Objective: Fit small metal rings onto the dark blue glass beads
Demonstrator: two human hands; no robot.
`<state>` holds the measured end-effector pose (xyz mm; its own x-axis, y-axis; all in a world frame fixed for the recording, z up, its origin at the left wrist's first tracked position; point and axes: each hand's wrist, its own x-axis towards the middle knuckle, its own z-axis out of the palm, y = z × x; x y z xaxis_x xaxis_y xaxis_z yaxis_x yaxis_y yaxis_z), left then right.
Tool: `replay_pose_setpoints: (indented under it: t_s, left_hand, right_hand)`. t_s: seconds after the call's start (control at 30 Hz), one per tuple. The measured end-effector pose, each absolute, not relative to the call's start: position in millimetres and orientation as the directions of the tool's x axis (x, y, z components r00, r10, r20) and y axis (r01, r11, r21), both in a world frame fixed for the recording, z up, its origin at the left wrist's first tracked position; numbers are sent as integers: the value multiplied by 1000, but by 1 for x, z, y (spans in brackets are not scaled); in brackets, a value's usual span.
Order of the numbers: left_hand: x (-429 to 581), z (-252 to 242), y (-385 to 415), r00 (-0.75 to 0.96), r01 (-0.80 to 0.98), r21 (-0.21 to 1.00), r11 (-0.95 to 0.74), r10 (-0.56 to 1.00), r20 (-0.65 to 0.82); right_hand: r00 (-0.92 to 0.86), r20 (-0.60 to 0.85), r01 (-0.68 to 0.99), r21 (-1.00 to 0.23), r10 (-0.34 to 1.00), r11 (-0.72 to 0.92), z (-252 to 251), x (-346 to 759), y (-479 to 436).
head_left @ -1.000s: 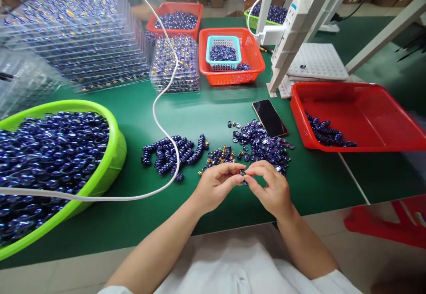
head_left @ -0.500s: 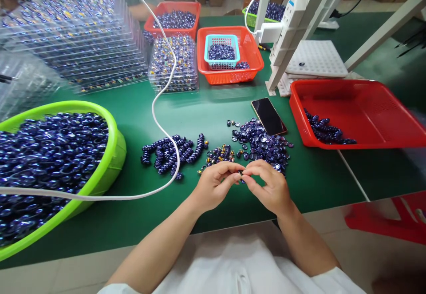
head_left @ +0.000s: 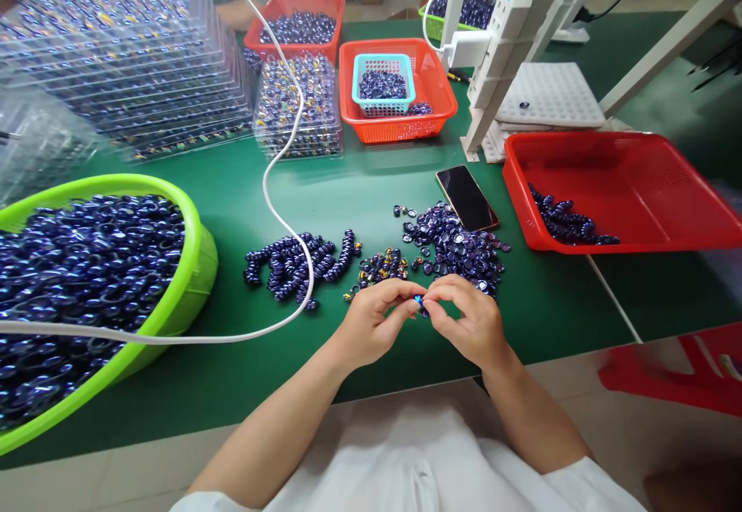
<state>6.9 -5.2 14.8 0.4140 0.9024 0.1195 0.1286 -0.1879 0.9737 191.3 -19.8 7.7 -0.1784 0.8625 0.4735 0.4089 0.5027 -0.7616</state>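
No readable text anywhere. Phone screen is dark, power strip markings too small to read, baskets and clear trays carry no legible labels or numbers.

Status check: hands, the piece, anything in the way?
Left hand and right hand pinch one small blue piece. Loose piece pile just beyond. Nothing in the way.

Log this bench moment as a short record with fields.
left hand: pinches a small blue piece together with the right hand
right hand: fingertips on the same piece
behind hands: loose pile of blue parts; stacked blue rings
left: green basin full of blue rings
right: red tray, few stacks inside
also: phone; white cable
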Motion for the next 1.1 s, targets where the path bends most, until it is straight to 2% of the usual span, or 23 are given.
replay_pose_setpoints:
  t_s: [0.13,0.4,0.53,0.67,0.83,1.0,1.1]
  left_hand:
    - [10,14,-7,387,51,991,-125,917,95]
    - [14,17,-6,389,-81,991,105,919,-65]
    - [14,18,-5,384,-124,981,148,919,-90]
    - [14,17,-7,361,-107,989,106,931,-61]
    - [12,13,-10,325,-80,997,-13,945,39]
    - [11,13,-11,285,-53,986,-161,944,169]
    - [11,15,-11,285,-96,980,-174,938,194]
  right_hand:
    - [-159,464,407,-774,872,486,9,192,-21]
    - [-157,393,341,-839,906,424,11,193,-19]
    - [-156,374,318,-857,914,405,11,192,-19]
    - [-151,383,295,-862,911,412,10,192,-20]
    - [-82,371,129,-917,925,378,9,193,-24]
    - [7,217,-55,-975,976,217,8,193,-27]
    - [20,149,-140,-979,989,151,7,193,-28]
